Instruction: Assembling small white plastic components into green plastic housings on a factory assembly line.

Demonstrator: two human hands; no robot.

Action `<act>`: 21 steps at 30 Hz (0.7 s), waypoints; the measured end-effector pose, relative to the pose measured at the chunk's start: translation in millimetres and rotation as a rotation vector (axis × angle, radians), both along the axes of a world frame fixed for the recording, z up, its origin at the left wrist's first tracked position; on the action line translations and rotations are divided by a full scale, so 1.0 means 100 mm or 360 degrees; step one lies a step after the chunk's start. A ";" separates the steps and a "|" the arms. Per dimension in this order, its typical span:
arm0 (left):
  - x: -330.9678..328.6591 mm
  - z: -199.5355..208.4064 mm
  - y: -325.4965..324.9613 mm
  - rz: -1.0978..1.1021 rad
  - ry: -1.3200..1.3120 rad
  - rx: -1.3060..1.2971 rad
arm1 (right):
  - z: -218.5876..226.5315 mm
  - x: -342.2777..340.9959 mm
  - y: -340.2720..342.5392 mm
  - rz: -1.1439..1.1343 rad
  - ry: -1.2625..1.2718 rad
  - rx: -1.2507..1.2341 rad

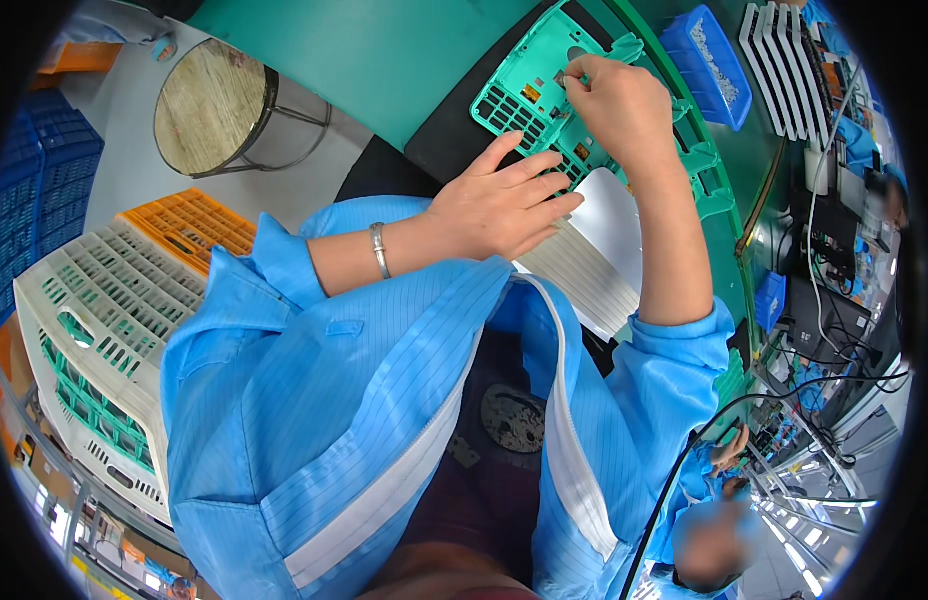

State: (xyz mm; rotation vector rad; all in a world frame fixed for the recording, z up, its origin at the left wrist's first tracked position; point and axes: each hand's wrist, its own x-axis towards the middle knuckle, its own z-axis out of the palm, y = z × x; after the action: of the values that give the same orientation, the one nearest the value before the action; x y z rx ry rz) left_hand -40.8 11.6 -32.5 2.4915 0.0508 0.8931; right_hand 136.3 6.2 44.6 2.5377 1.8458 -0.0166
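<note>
A green plastic housing (529,75) with grid openings and small copper-coloured patches lies on the workbench in front of me. My left hand (509,205) rests at its near edge, fingers spread and holding nothing visible. Over the housing's upper part, my right hand (624,105) is closed in a pinch against its inner surface. A small dark piece shows by the fingertips, too little to name. Beneath my hands lies a white sheet with beige strips (579,265), partly covered by the left hand. Another green plastic part (706,180) sits beyond my right forearm.
A blue bin (709,65) of small whitish parts stands at the far right, beside upright white panels (784,70). To the left are white (114,290) and orange crates (189,228), blue crates (44,190) and a round stool (212,108). Another person works at the lower right.
</note>
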 end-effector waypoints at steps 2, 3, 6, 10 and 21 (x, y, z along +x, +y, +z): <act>0.02 0.00 0.00 -0.0007 0.0000 -0.0004 | -0.01 0.01 -0.01 -0.0016 0.0008 -0.0006; 0.03 0.00 0.00 -0.0012 -0.0002 -0.0009 | 0.00 0.01 -0.01 -0.0029 0.0013 -0.0014; 0.10 0.03 0.01 -0.0055 -0.0021 -0.0026 | 0.06 0.08 -0.16 -0.0086 0.0175 0.0301; 0.02 0.18 0.07 -0.0059 0.0064 -0.0043 | 0.39 0.17 -0.74 -0.0685 0.0660 0.0648; 0.05 0.06 -0.16 -0.0062 -0.0158 -0.0053 | -0.25 0.44 -2.60 -0.1788 0.1385 0.1109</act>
State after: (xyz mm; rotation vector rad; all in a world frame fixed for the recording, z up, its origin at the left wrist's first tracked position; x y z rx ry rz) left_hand -35.8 -4.1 -26.3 2.4059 -0.0158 0.9898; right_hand 180.1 -254.1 19.4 4.1023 0.0353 -0.6490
